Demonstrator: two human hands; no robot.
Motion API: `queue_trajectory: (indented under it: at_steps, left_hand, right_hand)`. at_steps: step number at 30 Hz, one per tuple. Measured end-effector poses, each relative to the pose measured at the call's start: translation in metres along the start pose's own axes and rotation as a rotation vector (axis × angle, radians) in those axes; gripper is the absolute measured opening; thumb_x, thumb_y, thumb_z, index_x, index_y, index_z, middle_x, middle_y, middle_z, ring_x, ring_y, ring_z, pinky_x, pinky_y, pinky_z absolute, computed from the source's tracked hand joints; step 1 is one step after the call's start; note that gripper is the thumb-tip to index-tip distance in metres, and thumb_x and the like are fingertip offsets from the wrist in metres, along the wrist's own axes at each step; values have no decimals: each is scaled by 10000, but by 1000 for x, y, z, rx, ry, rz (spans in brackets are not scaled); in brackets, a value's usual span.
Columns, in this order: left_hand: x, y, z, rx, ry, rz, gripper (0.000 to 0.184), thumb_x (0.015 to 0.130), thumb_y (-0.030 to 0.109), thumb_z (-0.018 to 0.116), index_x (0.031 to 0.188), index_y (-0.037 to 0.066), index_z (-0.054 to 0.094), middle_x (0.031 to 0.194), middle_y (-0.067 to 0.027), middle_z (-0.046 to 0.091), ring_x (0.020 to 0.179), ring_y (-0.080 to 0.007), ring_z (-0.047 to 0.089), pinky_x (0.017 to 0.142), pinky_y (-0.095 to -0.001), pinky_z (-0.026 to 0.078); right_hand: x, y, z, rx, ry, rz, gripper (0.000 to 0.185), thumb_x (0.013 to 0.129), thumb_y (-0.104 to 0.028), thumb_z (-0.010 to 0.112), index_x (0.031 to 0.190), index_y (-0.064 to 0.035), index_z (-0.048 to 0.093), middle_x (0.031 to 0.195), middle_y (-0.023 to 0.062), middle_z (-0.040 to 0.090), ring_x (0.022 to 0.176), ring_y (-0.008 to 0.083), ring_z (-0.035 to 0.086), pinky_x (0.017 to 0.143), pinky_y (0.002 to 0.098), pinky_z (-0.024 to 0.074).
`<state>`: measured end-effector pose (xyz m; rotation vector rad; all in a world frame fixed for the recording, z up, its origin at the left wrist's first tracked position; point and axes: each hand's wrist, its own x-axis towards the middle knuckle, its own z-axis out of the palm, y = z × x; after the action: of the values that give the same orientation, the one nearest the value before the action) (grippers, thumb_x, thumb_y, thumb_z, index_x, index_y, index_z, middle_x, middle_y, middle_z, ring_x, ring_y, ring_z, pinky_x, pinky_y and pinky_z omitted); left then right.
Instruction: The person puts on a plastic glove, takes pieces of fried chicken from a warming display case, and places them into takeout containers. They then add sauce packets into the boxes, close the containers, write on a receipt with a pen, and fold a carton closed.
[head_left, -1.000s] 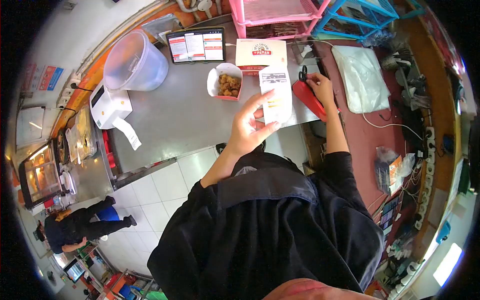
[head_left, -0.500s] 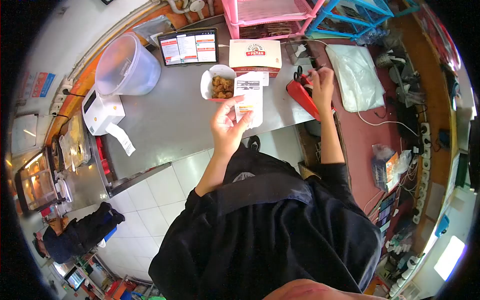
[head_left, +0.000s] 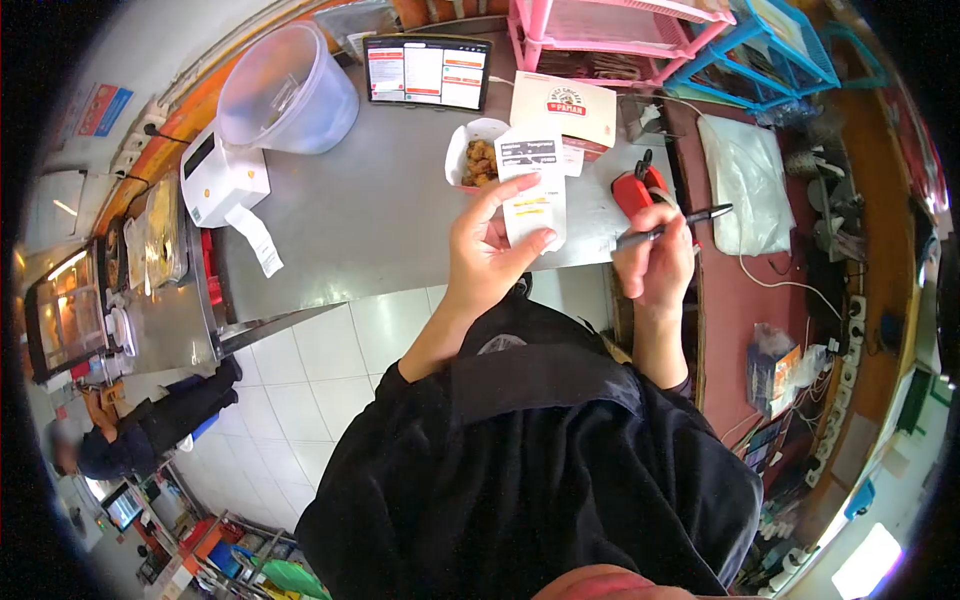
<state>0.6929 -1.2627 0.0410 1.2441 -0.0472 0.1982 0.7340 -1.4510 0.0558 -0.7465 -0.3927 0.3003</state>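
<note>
Between the thumb and fingers of my left hand (head_left: 490, 240) is a printed paper receipt (head_left: 530, 185), held upright above the steel counter. Orange-yellow highlighted lines cross its lower part. My right hand (head_left: 660, 262) is closed around a dark pen (head_left: 712, 212), which lies across the fingers. Just beyond that hand rests a red holder (head_left: 630, 192) with black scissor-like handles (head_left: 646, 162) at its far end, partly hidden by the fingers. Behind the receipt stands an open paper box (head_left: 462, 155) of fried chicken pieces (head_left: 480, 165), partly covered by the receipt.
A lidded-style printed carton (head_left: 565, 110) stands behind the receipt. Further left are a tablet (head_left: 427, 72), a clear plastic tub (head_left: 290, 95) and a white receipt printer (head_left: 225, 180). Pink (head_left: 620, 35) and blue racks (head_left: 760, 60) line the back. Another person (head_left: 140, 430) stands at far left.
My right hand has come away from the red holder toward me, now with the pen across its fingers. My left hand still holds the receipt. The camera view has shifted.
</note>
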Motion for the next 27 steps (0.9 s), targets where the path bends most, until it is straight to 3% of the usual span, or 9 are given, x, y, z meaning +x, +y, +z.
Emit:
queue_trajectory:
  at_steps: [2,4,6,7,10,14,27]
  left_hand:
    - [2,4,-3,7,-6,0,490,770,-104,661,1228,-16,513,1175,-94,538,1003,-183,613,836,-300,531]
    - [2,8,-5,32,-13,-9,483,766,-112,655,1218,-10,521,1177,-89,525,1002,-183,612,831,-293,531]
    - [2,10,-7,48,-18,43,492,760,-122,648,1221,-7,520,1168,-86,524,1003,-183,612,829,-285,531]
    - [2,9,-8,55,-22,70,497,757,-128,644,1222,-6,520,1164,-85,524,1004,-183,611,828,-281,531]
    - [1,7,-11,22,-20,72,498,757,-139,634,1224,-7,519,1171,-91,511,1016,-181,606,821,-268,530]
    - [0,13,-11,82,-22,88,495,760,-144,633,1223,-13,517,1184,-99,492,1028,-182,600,827,-265,527]
    - [2,12,-9,105,-9,145,539,741,-147,653,1243,-21,499,1226,-108,485,1073,-200,580,854,-281,522]
  right_hand:
    - [4,3,20,-399,-3,-92,451,973,-368,454,1024,44,631,606,91,583,443,101,489,408,217,334]
    - [6,-1,43,-773,98,-44,210,849,-160,649,984,0,678,730,91,643,582,138,599,515,232,452]
    - [10,7,51,-1210,31,-284,180,764,-78,724,929,-23,680,779,99,672,641,178,651,578,251,499]
    - [10,9,57,-1237,22,-246,182,730,-62,753,888,-30,670,805,104,681,681,209,673,617,268,518]
    - [13,20,62,-1358,-23,-396,202,706,-33,755,891,-45,674,818,89,677,678,213,674,589,284,534]
    - [15,27,58,-1370,-28,-432,219,706,-21,747,909,-51,668,801,89,668,664,214,671,564,286,529]
    - [8,4,59,-1345,50,-322,181,729,36,690,895,-17,643,803,118,669,660,231,665,593,292,523]
